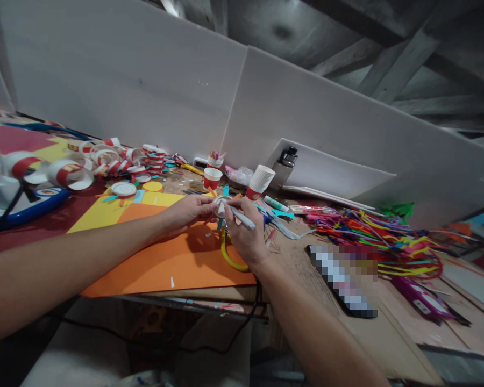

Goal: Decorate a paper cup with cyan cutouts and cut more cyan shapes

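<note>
Cup piece [221,205] with coloured strips, held between two hands over an orange sheet

The small, pale, round cup piece is up in front of the person, above the far edge of the orange sheet [141,271], with teal and orange strips sticking out around it. The left hand [189,212] pinches its left side between thumb and fingers. The right hand [248,231] grasps a slim white tool [244,217] lying slantwise through the grip, its fingertips close against the right side of the piece; the tool's working tip is hidden, so whether it touches cannot be told. Below the right hand a yellow loop [230,262] rests on the orange sheet.

To the left, past the forearm, a white disc [123,189] with coloured strips at its edge sits beside a round yellow lid [152,186]. Behind these lie red-and-white paper rings [105,156] in a loose heap. Beyond the hands stand a single paper cup [212,178] and, to its right, a tilted stack of cups [261,180], with a dark-capped bottle [283,167] behind. On the right of the table [292,263] are a phone [341,282] with a blurred screen, a tangle of bright stems [363,228] and a purple tool [421,298]
</note>
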`<action>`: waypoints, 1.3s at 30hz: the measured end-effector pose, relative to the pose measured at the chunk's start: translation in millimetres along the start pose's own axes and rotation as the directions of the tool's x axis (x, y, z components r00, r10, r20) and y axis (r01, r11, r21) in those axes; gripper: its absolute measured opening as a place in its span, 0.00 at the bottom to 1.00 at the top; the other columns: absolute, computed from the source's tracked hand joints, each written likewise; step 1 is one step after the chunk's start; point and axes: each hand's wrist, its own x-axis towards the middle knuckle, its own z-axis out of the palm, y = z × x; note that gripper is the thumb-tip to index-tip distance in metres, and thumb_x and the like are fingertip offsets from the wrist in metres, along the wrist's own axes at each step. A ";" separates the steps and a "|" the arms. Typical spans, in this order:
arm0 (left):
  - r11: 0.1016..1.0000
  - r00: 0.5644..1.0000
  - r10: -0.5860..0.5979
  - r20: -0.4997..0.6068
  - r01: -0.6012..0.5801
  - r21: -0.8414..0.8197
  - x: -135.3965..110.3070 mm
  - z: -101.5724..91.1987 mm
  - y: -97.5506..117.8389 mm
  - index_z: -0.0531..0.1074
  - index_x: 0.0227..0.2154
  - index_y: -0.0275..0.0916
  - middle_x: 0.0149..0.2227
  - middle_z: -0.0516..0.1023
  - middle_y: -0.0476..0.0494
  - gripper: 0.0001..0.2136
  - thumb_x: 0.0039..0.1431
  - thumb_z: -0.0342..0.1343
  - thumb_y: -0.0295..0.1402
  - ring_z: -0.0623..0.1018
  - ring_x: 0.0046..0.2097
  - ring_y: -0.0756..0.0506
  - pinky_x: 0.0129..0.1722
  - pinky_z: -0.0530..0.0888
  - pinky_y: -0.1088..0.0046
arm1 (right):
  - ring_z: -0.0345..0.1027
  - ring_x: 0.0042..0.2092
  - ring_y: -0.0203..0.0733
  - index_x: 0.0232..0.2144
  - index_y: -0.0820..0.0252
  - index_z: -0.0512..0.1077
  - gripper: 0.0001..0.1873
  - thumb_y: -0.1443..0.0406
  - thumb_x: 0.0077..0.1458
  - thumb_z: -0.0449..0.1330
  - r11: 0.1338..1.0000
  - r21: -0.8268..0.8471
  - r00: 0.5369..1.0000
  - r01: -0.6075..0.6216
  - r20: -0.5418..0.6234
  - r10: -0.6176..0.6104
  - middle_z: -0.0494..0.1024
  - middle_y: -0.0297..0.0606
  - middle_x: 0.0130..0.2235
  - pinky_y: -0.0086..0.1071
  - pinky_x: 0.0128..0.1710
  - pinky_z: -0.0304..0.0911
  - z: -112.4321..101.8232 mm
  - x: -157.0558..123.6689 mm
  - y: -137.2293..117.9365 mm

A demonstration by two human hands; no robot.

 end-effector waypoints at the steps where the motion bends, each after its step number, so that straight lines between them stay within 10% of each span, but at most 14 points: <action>1: 1.000 1.000 0.001 0.001 -0.001 -0.001 -0.1 0.1 0.0 0.76 0.37 0.34 0.33 0.73 0.46 0.14 0.55 0.61 0.40 0.67 0.32 0.52 0.35 0.62 0.75 | 0.70 0.38 0.42 0.34 0.57 0.69 0.04 0.64 0.58 0.55 1.000 0.002 1.000 0.000 -0.001 0.000 0.77 0.37 0.34 0.37 0.39 0.63 0.1 0.2 -0.1; 39: 1.000 1.000 -0.013 -0.014 0.013 -0.008 -0.5 2.0 1.8 0.77 0.38 0.34 0.35 0.76 0.43 0.15 0.53 0.62 0.40 0.70 0.33 0.51 0.36 0.65 0.75 | 0.69 0.36 0.41 0.33 0.58 0.69 0.06 0.62 0.59 0.55 0.999 0.037 0.998 -0.029 -0.046 0.030 0.76 0.37 0.33 0.36 0.37 0.63 -2.7 0.3 -2.3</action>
